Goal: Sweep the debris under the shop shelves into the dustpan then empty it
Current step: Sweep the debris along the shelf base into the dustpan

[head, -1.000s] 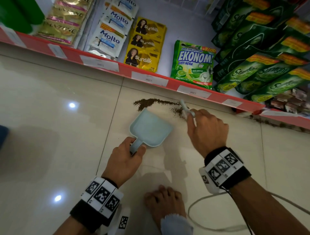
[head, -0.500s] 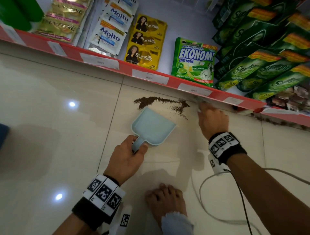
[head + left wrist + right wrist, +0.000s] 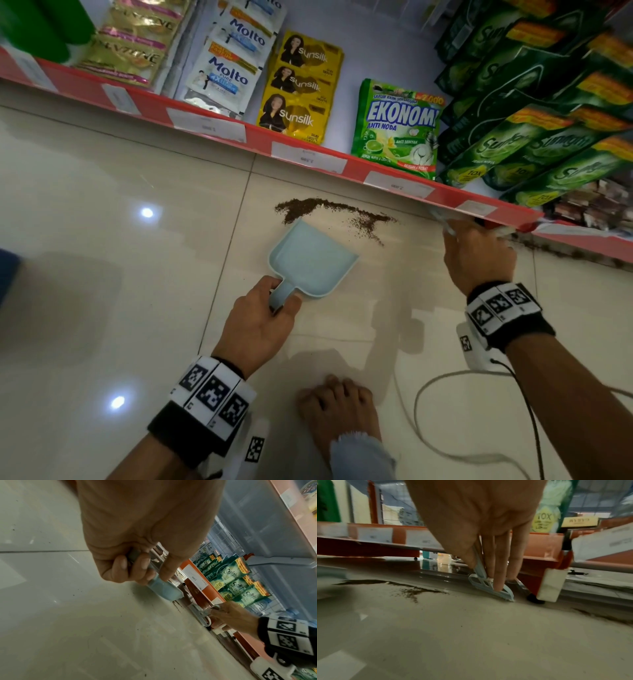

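While left hand [image 3: 260, 329] grips dustpan [image 3: 313, 260], right hand [image 3: 479, 257] holds brush [image 3: 489, 586]

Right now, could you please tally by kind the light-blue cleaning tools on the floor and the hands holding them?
dustpan: 1
brush: 1
hands: 2, the left hand gripping the dustpan's handle and the right hand holding the brush at the shelf base
Total: 4

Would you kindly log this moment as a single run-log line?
left hand grips dustpan handle | right hand holds brush at shelf base | debris at pan mouth, pan unfilled
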`<state>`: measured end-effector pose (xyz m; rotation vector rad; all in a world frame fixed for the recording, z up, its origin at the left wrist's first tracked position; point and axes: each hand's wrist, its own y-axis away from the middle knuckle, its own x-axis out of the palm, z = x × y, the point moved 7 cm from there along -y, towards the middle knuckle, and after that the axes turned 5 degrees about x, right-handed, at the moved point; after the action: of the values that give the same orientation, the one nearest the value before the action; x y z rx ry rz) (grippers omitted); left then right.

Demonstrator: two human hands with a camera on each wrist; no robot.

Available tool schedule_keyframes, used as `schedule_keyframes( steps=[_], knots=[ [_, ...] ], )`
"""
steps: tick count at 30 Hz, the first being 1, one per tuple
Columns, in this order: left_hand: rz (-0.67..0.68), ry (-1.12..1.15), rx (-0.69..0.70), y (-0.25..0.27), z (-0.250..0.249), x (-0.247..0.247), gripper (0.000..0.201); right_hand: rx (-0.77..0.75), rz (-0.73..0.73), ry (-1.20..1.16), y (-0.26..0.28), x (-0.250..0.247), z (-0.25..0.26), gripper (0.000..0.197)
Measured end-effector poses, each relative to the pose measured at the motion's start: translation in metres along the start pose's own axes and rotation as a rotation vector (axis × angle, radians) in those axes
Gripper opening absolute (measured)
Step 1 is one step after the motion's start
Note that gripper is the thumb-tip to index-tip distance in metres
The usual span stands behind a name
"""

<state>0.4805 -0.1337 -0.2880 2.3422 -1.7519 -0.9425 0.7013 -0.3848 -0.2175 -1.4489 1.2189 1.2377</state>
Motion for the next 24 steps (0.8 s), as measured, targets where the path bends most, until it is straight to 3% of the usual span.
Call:
schedule_keyframes(
  steps=[5, 8, 11, 16, 21, 24],
  knots=[
    [0.008, -0.02, 0.016, 0.001, -0.003, 0.004, 0.023, -0.209, 0.111, -0.163, 0.017, 0.006, 0.05, 0.025],
    [0.015, -0.045, 0.028, 0.002, -0.004, 0.006, 0.02, -0.345, 0.11, -0.086, 0.044, 0.005, 0.081, 0.027],
    [0.021, -0.063, 0.048, 0.001, -0.007, 0.006, 0.015, -0.262, -0.011, -0.075, 0.044, -0.008, 0.069, 0.024],
    [0.033, -0.097, 0.086, -0.009, -0.014, 0.006, 0.012, 0.0, -0.132, -0.031, 0.014, -0.013, 0.004, 0.019],
    [0.045, -0.125, 0.09, -0.014, -0.019, 0.009, 0.014, 0.194, 0.041, 0.046, 0.002, 0.015, -0.026, 0.024],
    [0.047, -0.121, 0.087, -0.013, -0.019, 0.01, 0.015, 0.106, 0.085, 0.009, 0.017, 0.02, -0.001, 0.019]
  ],
)
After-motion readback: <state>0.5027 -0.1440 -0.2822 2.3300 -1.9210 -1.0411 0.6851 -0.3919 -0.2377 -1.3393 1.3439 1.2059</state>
